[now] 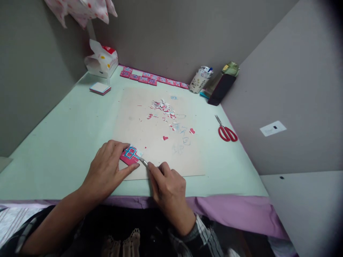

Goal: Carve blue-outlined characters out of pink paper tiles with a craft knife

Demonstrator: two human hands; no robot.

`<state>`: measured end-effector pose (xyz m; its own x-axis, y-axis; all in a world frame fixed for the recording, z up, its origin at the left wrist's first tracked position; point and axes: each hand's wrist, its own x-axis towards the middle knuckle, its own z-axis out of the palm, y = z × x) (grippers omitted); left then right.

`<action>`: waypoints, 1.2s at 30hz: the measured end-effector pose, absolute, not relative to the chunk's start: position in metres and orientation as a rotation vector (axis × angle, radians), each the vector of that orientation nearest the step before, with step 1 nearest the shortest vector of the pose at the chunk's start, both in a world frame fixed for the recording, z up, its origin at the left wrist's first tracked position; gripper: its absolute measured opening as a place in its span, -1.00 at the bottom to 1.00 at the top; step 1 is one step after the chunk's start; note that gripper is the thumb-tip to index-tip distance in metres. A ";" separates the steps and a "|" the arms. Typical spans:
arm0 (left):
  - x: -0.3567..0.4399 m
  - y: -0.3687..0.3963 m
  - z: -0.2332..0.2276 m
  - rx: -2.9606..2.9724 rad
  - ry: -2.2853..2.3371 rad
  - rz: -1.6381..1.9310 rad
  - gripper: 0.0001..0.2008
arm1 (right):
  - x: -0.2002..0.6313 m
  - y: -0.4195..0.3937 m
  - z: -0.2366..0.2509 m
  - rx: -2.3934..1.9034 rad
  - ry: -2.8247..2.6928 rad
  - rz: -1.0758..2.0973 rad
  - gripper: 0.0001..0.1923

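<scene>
Two hands are at work on one small piece: my left hand (107, 167) presses flat on a pink and blue paper square (130, 155), thumb and forefinger spread apart along its near and left edges to pin it, while my right hand (167, 185) has its fingers pinched together around a slim craft knife (144, 162), gripped like a pen with the tip touching the square's right edge. The square lies on the near edge of a tan cutting board (160, 157), which sits on the pale green table (61, 142). Farther up the board lies a scatter of paper scraps (163, 107). Along the back wall runs a row of finished pink squares (150, 79), with an open box (103, 60) and a small stack of cards (100, 88) to the left, a paper cup (199, 80) to the right, and red scissors (227, 132) well apart on the right side of the table. My worry is the blade: my left thumb tip lies just beside the knife tip, so a slip toward it could nick me. The square also sits close to the board's near edge, and I judge that a stroke running long could leave the board and score the table, or tear the thin blue lines if I press too hard.
</scene>
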<state>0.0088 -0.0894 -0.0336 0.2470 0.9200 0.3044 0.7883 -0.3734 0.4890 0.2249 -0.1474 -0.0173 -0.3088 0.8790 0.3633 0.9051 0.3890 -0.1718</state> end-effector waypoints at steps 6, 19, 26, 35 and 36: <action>0.009 -0.088 -0.035 2.370 1.572 0.832 -0.55 | 0.221 -0.145 -0.019 -1.534 -2.256 -0.167 -0.66; 0.009 -0.089 -0.037 2.442 1.555 0.825 -0.57 | 0.217 -0.144 -0.019 -1.550 -2.221 -0.149 -0.64; 0.008 -0.088 -0.039 2.465 1.532 0.830 -0.61 | 0.219 -0.145 -0.019 -1.565 -2.171 -0.135 -0.67; 0.008 -0.088 -0.038 2.468 1.495 0.863 -0.58 | 0.218 -0.140 -0.018 -1.538 -2.151 -0.059 -0.68; 0.008 -0.088 -0.038 2.474 1.486 0.867 -0.58 | 0.219 -0.141 -0.018 -1.539 -2.148 -0.064 -0.68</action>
